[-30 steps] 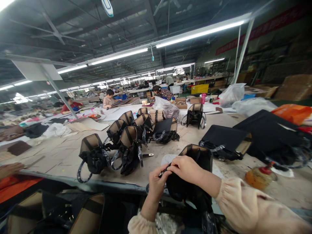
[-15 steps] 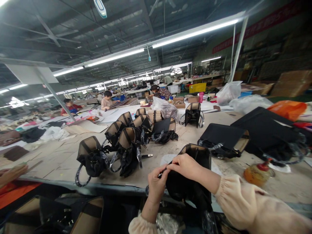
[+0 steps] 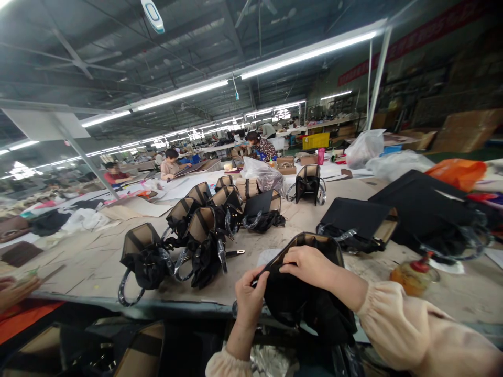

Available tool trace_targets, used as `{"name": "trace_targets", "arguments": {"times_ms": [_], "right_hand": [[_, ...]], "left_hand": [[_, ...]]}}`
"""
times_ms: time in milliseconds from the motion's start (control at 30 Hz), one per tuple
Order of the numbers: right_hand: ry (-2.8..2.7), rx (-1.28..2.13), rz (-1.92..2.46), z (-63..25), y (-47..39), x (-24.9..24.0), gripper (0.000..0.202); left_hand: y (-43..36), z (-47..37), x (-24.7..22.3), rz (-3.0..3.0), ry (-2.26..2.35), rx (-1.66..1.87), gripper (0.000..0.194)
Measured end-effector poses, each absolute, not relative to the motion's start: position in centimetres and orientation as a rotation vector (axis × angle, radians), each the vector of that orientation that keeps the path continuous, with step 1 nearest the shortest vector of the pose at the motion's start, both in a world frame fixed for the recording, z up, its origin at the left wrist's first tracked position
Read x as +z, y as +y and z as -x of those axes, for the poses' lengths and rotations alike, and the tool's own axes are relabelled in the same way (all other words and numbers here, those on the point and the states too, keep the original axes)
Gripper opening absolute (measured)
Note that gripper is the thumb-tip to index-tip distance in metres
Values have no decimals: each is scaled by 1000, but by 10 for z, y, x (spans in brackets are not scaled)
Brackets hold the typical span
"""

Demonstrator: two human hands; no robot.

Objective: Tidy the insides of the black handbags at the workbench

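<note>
A black handbag (image 3: 291, 293) lies at the table's front edge, its stiff rim facing up and soft fabric hanging toward me. My left hand (image 3: 250, 293) pinches the left edge of this bag between thumb and fingers. On the upper rim, my right hand (image 3: 308, 266) is closed over the black material, fingertips curled down on it. The bag's lower part droops below the table edge, and its inside is mostly dark. Just left of it, a strap end with a metal tip (image 3: 236, 253) sticks out from another black bag (image 3: 202, 251).
Several black bags with plastic-wrapped handles stand on the table (image 3: 90, 272). A glue bottle with a red cap (image 3: 414, 275) is on the right, near a flat black bag (image 3: 359, 222). Another person's hand (image 3: 15, 293) is at far left. More bags (image 3: 145, 348) lie below the edge.
My right hand has shifted right along the bag's rim, away from my left hand. My left hand keeps its pinch on the left edge. The view has turned slightly.
</note>
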State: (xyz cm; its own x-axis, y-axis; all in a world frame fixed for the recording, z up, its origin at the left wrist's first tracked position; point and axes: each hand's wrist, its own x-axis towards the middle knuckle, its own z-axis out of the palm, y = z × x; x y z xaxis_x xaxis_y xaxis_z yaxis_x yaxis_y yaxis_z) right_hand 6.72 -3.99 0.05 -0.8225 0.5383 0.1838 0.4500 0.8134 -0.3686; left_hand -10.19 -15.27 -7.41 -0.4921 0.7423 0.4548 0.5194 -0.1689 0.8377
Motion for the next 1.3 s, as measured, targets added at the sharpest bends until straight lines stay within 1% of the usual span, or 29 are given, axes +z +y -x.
{"name": "trace_targets", "arguments": {"times_ms": [233, 567, 700, 933, 1100, 1300], "right_hand": [[-2691, 476, 875, -65, -34, -2, 32], [-2666, 463, 971, -58, -36, 2, 34], [-2656, 457, 986, -58, -36, 0, 34], [-2687, 445, 913, -57, -38, -3, 36], [-2698, 437, 859, -57, -39, -5, 37], [-2716, 413, 800, -56, -41, -8, 37]], "left_hand": [[-152, 101, -72, -1409, 1876, 1711, 17], [-153, 99, -64, -1406, 1876, 1710, 15], [-151, 98, -65, -1379, 1892, 1764, 13], [-146, 103, -77, -1430, 1835, 1913, 11], [-145, 109, -78, -1579, 1795, 1898, 16], [-142, 113, -75, -1640, 1797, 1863, 16]]}}
